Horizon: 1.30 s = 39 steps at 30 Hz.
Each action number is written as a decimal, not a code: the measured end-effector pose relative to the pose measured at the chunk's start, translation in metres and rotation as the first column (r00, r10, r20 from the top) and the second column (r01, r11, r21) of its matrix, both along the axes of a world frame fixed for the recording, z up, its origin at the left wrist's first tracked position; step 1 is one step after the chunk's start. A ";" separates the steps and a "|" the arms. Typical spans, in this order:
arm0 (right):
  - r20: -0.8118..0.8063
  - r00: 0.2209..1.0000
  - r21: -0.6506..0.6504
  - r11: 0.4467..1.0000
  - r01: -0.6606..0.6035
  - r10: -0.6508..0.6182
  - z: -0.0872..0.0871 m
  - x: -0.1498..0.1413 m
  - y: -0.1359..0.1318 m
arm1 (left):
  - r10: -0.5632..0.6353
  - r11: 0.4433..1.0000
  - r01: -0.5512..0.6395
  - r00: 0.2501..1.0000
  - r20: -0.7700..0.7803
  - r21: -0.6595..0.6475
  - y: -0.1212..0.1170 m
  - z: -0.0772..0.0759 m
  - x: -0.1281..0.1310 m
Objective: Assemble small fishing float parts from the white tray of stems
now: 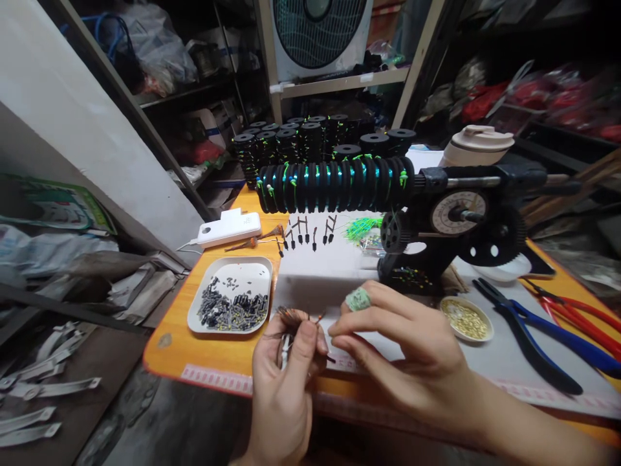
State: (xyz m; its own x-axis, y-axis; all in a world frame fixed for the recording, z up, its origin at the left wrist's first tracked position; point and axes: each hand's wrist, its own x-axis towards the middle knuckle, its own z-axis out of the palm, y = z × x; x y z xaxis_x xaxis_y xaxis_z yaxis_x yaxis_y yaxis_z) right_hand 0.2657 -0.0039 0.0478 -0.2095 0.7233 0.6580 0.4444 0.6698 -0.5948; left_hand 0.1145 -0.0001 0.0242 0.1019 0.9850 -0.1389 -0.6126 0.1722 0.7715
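Observation:
Near the table's front edge, my left hand (294, 369) is closed, thumb pressed against the index finger. It grips a bundle of thin dark strands (290, 314) with orange-tipped ends. A small white piece (285, 351) shows within the same hand. Just to its right is my right hand (410, 343), with green wrapping (358, 299) around one finger. Its thumb and index finger are pinched together; whatever is between them is too small to make out. Behind both hands, a black ridged roller (334, 184) wound with green and blue line is mounted on a black winding device (436, 239).
A white tray (194, 310) of small dark and grey parts lies left. Short black-ended pieces (305, 236) rest below the roller. A dish of gold bits (466, 320), blue-handled pliers (533, 336) and red-handled pliers (582, 310) lie right. Black spools (310, 139) and a cup (478, 145) stand behind.

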 end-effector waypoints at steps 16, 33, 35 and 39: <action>-0.086 0.993 -0.151 0.986 0.066 -0.080 0.004 -0.003 -0.003 | 0.361 0.910 -0.253 0.872 -0.330 0.327 -0.016 -0.005 0.013; 0.099 0.991 -0.078 0.993 -0.085 0.093 -0.001 0.013 0.001 | 0.058 0.997 -0.067 0.974 -0.221 -0.037 -0.013 0.003 -0.017; 0.153 0.984 -0.081 0.993 -0.081 0.092 -0.005 0.014 0.001 | 0.049 0.997 -0.062 0.976 -0.213 -0.055 -0.014 0.005 -0.019; 0.165 0.982 -0.089 0.993 -0.077 0.091 -0.007 0.013 -0.002 | 0.045 0.996 -0.061 0.977 -0.209 -0.069 -0.014 0.004 -0.021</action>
